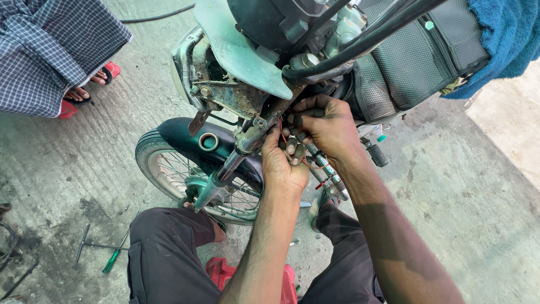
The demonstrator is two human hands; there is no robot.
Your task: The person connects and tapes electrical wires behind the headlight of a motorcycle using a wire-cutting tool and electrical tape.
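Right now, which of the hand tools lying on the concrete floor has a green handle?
The screwdriver, lying just left of the person's knee. Its handle is green, while the T-shaped wrench beside it is bare dark metal with no coloured grip.

Thin red wires (283, 134) bunched beside rusty fork top (251, 137) of motorcycle, pinched between fingers.

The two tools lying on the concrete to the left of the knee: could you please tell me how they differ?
The screwdriver has a green handle and a single straight shaft; the T-handle wrench is bare dark metal with a crossbar. The screwdriver lies nearer the knee, the wrench farther out. Both lie flat on the concrete floor, untouched, away from the left hand and right hand.
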